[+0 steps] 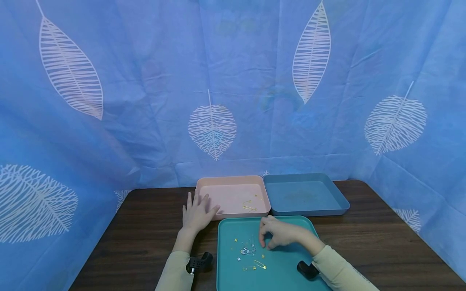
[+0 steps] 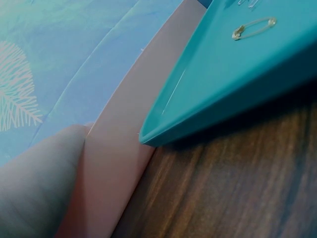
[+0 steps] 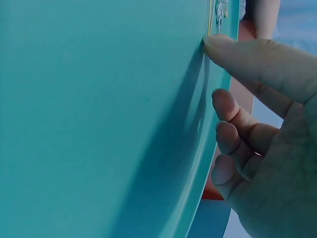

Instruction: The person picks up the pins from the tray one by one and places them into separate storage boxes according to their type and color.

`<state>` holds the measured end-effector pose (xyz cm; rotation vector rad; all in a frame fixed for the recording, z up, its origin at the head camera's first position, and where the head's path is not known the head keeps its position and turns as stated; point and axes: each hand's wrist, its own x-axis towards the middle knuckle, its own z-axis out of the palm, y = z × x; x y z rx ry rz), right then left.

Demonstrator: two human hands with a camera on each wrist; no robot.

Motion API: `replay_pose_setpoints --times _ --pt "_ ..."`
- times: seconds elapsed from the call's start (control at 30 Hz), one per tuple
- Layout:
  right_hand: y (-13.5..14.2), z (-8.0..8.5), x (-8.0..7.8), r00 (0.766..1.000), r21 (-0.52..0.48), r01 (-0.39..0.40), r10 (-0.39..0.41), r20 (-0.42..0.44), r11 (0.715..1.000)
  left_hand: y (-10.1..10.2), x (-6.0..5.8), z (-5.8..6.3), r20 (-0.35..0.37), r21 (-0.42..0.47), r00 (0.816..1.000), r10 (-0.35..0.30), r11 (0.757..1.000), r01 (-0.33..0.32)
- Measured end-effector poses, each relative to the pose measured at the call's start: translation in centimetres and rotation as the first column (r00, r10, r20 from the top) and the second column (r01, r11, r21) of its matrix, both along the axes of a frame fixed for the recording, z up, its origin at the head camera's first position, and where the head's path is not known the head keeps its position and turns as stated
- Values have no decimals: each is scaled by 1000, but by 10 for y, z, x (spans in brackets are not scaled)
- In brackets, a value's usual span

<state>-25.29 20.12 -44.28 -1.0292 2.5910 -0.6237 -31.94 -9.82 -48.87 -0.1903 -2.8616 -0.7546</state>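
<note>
My left hand [image 1: 196, 216] lies with fingers spread over the near left corner of the pink tray [image 1: 204, 182]; in the left wrist view part of that hand [image 2: 42, 181] meets the tray's rim. My right hand [image 1: 282, 232] reaches low over the teal tray [image 1: 291, 275], thumb and index fingertips close together near its surface. I cannot tell whether a pin is between them. A gold safety pin [image 1: 260, 264] lies nearer me, beside a small pile of silver safety pins [image 1: 247, 251]. The right wrist view shows gold wire [image 3: 210, 17] right by the thumb tip.
Several gold safety pins [image 1: 249, 208] lie in the pink tray. A blue tray [image 1: 306, 178] stands to its right, behind the teal one. All three are on a dark wooden table [image 1: 145, 242], with a blue leaf-patterned cloth [image 1: 251, 81] hanging behind.
</note>
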Motion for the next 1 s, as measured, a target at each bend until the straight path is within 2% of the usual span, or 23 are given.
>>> replay_pose_setpoints --times 0.37,0.57,1.0 --pt "-3 2 3 999 83 34 -34 -6 996 0 -1 -1 3 -7 1000 1 1000 -1" --pt "-2 2 3 999 83 42 -42 -1 996 0 -1 -1 0 -17 1000 4 1000 -4" --pt "-1 4 -3 984 17 63 -59 -166 998 0 -1 -1 0 -8 1000 3 1000 -3"
